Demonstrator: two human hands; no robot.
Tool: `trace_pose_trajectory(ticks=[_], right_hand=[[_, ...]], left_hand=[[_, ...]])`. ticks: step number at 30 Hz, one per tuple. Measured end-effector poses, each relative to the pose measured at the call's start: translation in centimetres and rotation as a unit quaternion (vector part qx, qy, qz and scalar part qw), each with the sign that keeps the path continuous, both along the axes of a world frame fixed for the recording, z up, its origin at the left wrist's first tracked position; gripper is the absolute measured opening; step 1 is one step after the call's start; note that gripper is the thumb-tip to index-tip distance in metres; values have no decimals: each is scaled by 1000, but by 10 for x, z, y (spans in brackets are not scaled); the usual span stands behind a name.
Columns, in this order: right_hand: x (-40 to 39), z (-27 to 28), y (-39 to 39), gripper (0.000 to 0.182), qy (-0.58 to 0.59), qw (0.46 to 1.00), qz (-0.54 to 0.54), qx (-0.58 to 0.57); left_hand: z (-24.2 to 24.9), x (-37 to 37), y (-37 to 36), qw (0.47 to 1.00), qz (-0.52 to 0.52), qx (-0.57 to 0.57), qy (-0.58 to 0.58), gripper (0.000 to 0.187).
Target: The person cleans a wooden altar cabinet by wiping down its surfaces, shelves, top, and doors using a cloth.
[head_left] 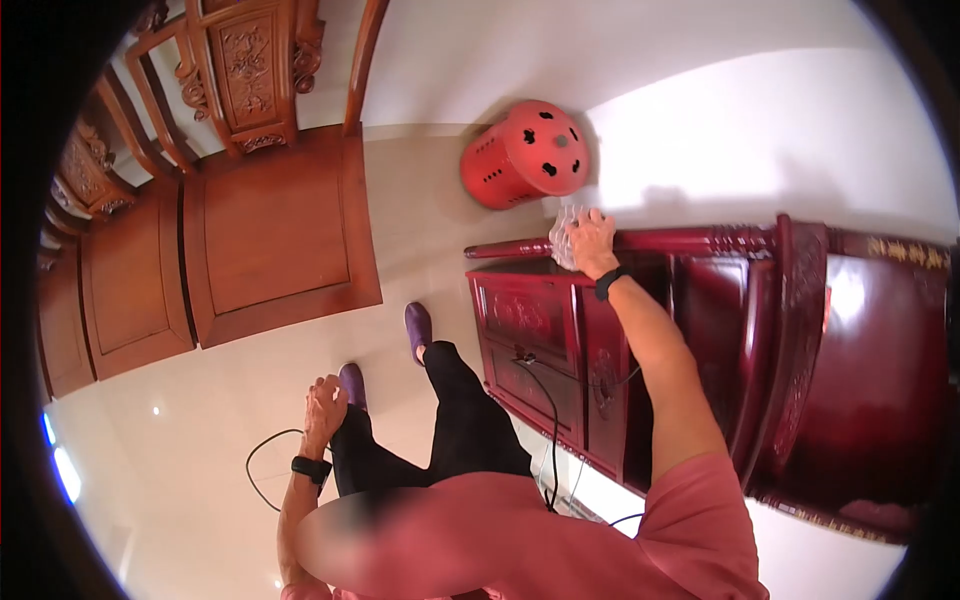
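Observation:
My right hand (592, 242) reaches out over the far end of the dark red cabinet (525, 310). Its fingers are closed on a clear, crinkled plastic item (564, 238) beside the cabinet's top rail. My left hand (325, 408) is low over the floor, near my left shoe, with its fingers curled. Whether the left fingers hold anything is too small to make out. A black cable (262, 482) loops on the floor side of my left wrist.
A red perforated bin (525, 155) stands by the wall beyond the cabinet. Carved wooden seating (280, 230) lines the left. Another black cable (553, 420) hangs across the cabinet front. Tiled floor (200, 420) lies between the furniture.

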State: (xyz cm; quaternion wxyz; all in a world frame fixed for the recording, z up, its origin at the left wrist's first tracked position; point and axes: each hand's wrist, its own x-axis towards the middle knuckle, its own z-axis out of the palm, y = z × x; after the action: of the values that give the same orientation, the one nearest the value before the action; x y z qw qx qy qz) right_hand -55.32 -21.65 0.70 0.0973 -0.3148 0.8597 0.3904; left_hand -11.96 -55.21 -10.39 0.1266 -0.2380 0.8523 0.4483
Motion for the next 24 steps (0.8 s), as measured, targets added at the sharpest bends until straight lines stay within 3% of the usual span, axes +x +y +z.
trace_pose_trajectory(ticks=[9, 12, 15, 18, 20, 21, 22, 23, 24], right_hand=[[21, 127, 13, 21, 118, 987, 8, -111], [28, 115, 12, 21, 125, 981, -19, -147], [48, 85, 6, 25, 118, 953, -97, -261], [79, 73, -11, 30, -18, 869, -278, -409], [90, 20, 6, 37, -110, 792, -281, -530], [107, 13, 5, 39, -159, 706, -348, -596], [128, 7, 4, 41, -206, 607, -409, -650], [145, 1, 3, 38, -227, 575, -420, -664], [161, -2, 5, 35, -249, 542, -431, -677]], left_hand=[[43, -24, 21, 997, -47, 28, 53, 16], [50, -47, 36, 995, -57, 70, 47, 21], [76, -87, 79, 988, -44, 134, 59, 31], [85, -125, 121, 983, -21, 174, 59, 43], [93, -156, 141, 968, -28, 232, 91, 52], [104, -171, 150, 969, -34, 226, 92, 52], [119, -184, 158, 935, 52, 351, 20, 55], [129, -193, 167, 873, 138, 465, -52, 57], [132, -199, 179, 876, 137, 460, -53, 57]])
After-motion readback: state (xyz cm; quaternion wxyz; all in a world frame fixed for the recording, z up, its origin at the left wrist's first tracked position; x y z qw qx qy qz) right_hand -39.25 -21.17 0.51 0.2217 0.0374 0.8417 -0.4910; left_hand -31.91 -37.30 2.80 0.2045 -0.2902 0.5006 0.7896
